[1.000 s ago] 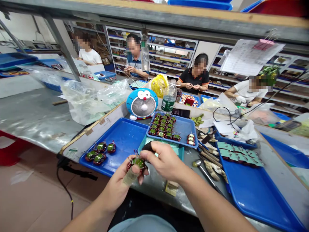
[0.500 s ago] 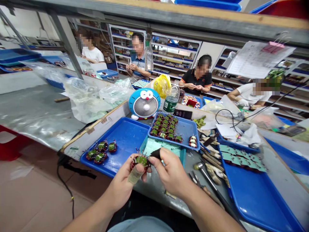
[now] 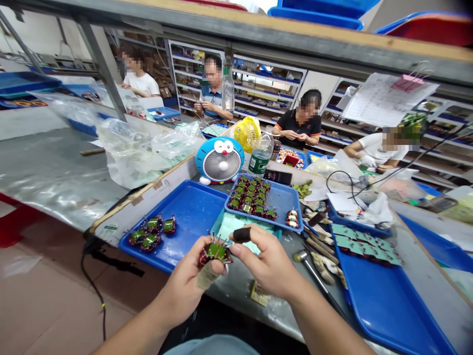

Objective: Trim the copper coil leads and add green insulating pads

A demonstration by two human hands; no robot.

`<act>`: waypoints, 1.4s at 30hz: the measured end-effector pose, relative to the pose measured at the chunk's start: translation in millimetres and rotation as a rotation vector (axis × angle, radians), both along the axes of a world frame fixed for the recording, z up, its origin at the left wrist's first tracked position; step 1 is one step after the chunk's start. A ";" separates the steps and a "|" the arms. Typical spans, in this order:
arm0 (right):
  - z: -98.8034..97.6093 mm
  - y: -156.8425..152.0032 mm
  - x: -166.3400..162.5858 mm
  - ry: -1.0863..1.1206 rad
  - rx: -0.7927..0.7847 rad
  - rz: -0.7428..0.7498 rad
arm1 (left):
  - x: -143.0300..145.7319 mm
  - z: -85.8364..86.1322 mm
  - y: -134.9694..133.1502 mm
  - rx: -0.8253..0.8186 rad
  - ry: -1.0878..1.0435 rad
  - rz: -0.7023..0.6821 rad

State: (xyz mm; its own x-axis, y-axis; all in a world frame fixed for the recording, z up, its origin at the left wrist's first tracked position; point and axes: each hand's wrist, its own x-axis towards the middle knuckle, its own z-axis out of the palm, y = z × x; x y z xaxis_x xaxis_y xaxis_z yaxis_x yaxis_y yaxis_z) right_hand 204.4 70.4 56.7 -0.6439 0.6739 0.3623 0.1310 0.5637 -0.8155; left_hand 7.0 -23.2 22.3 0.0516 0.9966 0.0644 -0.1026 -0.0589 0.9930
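Note:
My left hand point(image 3: 186, 286) is closed round a small wound coil part point(image 3: 215, 252) with a green top, red windings and thin wire leads sticking up. My right hand point(image 3: 266, 264) pinches a short black-handled tool point(image 3: 242, 234) just to the right of the coil, its tip at the leads. Both hands hover over the near edge of the bench. Three like coils point(image 3: 151, 233) lie on the left blue tray point(image 3: 192, 212). Several more stand in rows on the middle blue tray point(image 3: 284, 199).
A blue cat-faced desk fan point(image 3: 219, 160), a yellow fan point(image 3: 247, 131) and a water bottle point(image 3: 260, 154) stand behind the trays. Green cards point(image 3: 364, 242) lie on the right blue tray point(image 3: 384, 296). Hand tools point(image 3: 320, 246) lie between trays. Several people work at benches beyond.
My hands have stayed together on the coil; the right hand's tool has shifted slightly right and up at the leads. The view has drifted a little.

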 end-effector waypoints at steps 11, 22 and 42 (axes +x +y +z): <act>8.1 1.2 -6.1 -0.174 0.220 0.072 | -0.9 12.4 -9.2 -0.035 0.198 -0.082; 10.0 2.0 -5.3 -0.143 0.194 0.181 | -4.5 10.3 -11.4 -0.027 0.313 -0.166; -6.5 -14.2 -6.5 0.029 -0.193 0.142 | 2.3 7.2 1.5 0.089 0.535 -0.008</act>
